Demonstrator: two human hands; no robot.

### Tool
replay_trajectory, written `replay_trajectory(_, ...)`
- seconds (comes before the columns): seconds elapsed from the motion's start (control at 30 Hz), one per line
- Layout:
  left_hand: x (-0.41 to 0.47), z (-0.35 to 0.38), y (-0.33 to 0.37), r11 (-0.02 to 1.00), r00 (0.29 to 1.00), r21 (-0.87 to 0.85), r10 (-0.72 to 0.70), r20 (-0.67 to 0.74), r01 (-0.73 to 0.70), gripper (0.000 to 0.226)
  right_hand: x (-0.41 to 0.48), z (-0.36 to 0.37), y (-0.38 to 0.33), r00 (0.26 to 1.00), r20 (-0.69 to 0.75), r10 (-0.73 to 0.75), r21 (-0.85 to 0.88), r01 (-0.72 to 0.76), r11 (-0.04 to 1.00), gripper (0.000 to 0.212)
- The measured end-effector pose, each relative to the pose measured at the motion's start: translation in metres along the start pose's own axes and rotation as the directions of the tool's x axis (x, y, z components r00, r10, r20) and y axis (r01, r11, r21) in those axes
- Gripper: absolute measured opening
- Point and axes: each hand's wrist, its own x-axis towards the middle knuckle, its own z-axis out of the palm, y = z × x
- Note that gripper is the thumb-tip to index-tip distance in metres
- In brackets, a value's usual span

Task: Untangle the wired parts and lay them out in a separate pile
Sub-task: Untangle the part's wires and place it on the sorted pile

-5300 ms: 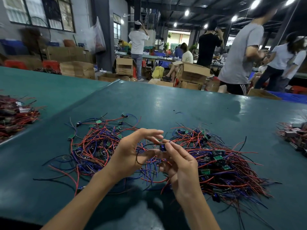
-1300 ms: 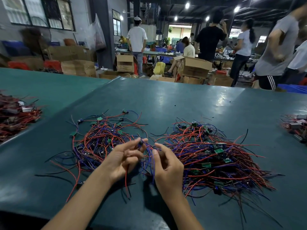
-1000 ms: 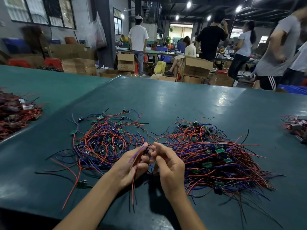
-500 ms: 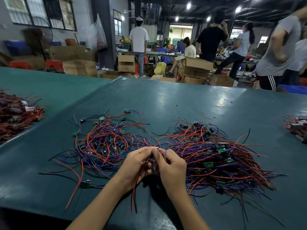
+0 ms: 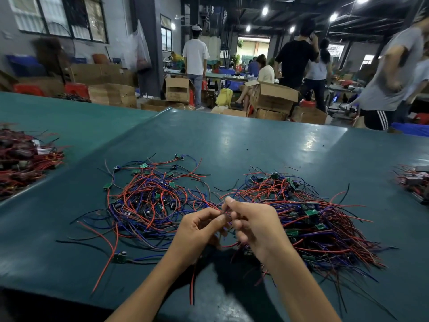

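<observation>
The left hand (image 5: 197, 231) and right hand (image 5: 255, 226) meet at the fingertips just above the table (image 5: 232, 145). Each pinches the same wired part (image 5: 191, 284) with curled fingers. Its small body is hidden in the grip, and its red and dark leads hang down toward the person, under the left wrist. The hands sit in the gap between two heaps. To the right, touching the right hand's far side, lies the dense pile (image 5: 320, 224), a thick mat of red, blue and black wires whose strands mostly fan out to the right. To the left, close to the left hand, lies the looser pile (image 5: 148, 201), which looks like the laid-out one. One stray part (image 5: 119, 256) rests alone at its near edge. Once the held part is free, its place is probably on the left, so the left hand is the nearer one to carry it. Other heaps sit well apart at the far left (image 5: 21, 163) and far right (image 5: 413, 182).
</observation>
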Motion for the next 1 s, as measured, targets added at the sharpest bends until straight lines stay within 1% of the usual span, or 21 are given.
replay_trajectory(0.1,-0.001,0.000,0.001,1.000,1.000,-0.009,0.015,0.007,-0.015,0.014,0.001,-0.006,-0.013,0.996,0.038,0.078,0.112,-0.082,0.990,0.019)
replay_trajectory(0.2,0.000,-0.001,-0.002,0.999,0.999,0.000,0.045,-0.020,-0.045,0.015,0.003,-0.010,-0.022,0.994,0.049,0.093,0.183,-0.101,0.978,0.016)
replay_trajectory(0.27,0.000,-0.002,-0.003,0.999,0.998,0.011,0.050,-0.031,-0.049,0.016,0.004,-0.010,-0.029,0.995,0.046,0.088,0.188,-0.095,0.978,0.015)
replay_trajectory(0.4,0.002,-0.002,-0.002,1.000,0.999,-0.005,0.025,-0.040,-0.025,0.017,0.010,-0.017,-0.048,0.998,-0.012,0.060,0.160,-0.057,0.985,0.013)
replay_trajectory(0.5,0.002,-0.003,-0.002,1.000,1.000,-0.007,0.005,-0.020,-0.005,0.014,0.015,-0.019,-0.055,0.998,-0.061,0.020,0.103,-0.013,0.995,0.013)
replay_trajectory(0.53,0.002,-0.003,-0.003,1.000,1.000,-0.006,-0.007,-0.011,0.007,0.013,0.016,-0.021,-0.055,0.996,-0.086,-0.033,0.061,0.039,0.997,0.014)
replay_trajectory(0.57,0.003,-0.004,-0.003,1.000,1.000,-0.013,-0.027,-0.008,0.027,0.013,0.018,-0.023,-0.054,0.984,-0.121,-0.132,-0.035,0.129,0.991,0.016)
replay_trajectory(0.6,0.003,-0.004,-0.002,0.998,0.998,-0.035,-0.056,-0.007,0.056,0.013,0.021,-0.027,-0.052,0.948,-0.152,-0.278,-0.209,0.245,0.947,0.021)
replay_trajectory(0.63,0.002,-0.003,-0.002,0.994,0.996,-0.071,-0.087,-0.001,0.087,0.014,0.025,-0.031,-0.050,0.890,-0.146,-0.432,-0.425,0.338,0.840,0.027)
replay_trajectory(0.67,0.002,-0.002,-0.001,0.988,0.993,-0.104,-0.114,0.010,0.114,0.014,0.029,-0.035,-0.048,0.834,-0.102,-0.542,-0.602,0.382,0.701,0.032)
replay_trajectory(0.7,0.002,-0.002,0.000,0.982,0.991,-0.129,-0.132,0.023,0.134,0.014,0.032,-0.038,-0.046,0.800,-0.056,-0.597,-0.703,0.393,0.593,0.034)
replay_trajectory(0.73,0.003,-0.002,0.000,0.978,0.989,-0.148,-0.146,0.033,0.149,0.012,0.037,-0.040,-0.044,0.787,-0.032,-0.617,-0.741,0.395,0.543,0.035)
replay_trajectory(0.77,0.003,-0.002,0.001,0.973,0.987,-0.167,-0.156,0.040,0.160,0.010,0.041,-0.041,-0.042,0.787,-0.035,-0.616,-0.746,0.390,0.540,0.034)
replay_trajectory(0.8,0.003,-0.002,0.002,0.967,0.986,-0.190,-0.164,0.040,0.169,0.010,0.045,-0.040,-0.040,0.803,-0.067,-0.592,-0.712,0.378,0.592,0.033)
replay_trajectory(0.83,0.003,-0.002,0.003,0.960,0.984,-0.213,-0.176,0.035,0.180,0.013,0.050,-0.038,-0.039,0.832,-0.114,-0.543,-0.627,0.364,0.689,0.031)
replay_trajectory(0.87,0.004,-0.002,0.004,0.952,0.982,-0.241,-0.188,0.029,0.190,0.014,0.052,-0.035,-0.039,0.866,-0.154,-0.475,-0.501,0.346,0.793,0.028)
replay_trajectory(0.9,0.005,-0.002,0.005,0.941,0.980,-0.277,-0.199,0.016,0.196,0.014,0.053,-0.030,-0.040,0.899,-0.173,-0.402,-0.358,0.323,0.876,0.023)
replay_trajectory(0.93,0.005,-0.003,0.006,0.927,0.978,-0.319,-0.208,0.000,0.197,0.015,0.052,-0.025,-0.040,0.919,-0.179,-0.352,-0.239,0.307,0.921,0.017)
replay_trajectory(0.97,0.006,-0.005,0.006,0.912,0.976,-0.362,-0.215,-0.020,0.193,0.018,0.050,-0.021,-0.039,0.922,-0.190,-0.337,-0.170,0.307,0.936,0.013)
replay_trajectory(1.0,0.008,-0.007,0.006,0.895,0.974,-0.407,-0.222,-0.043,0.186,0.023,0.047,-0.017,-0.037,0.915,-0.202,-0.350,-0.145,0.326,0.934,0.013)
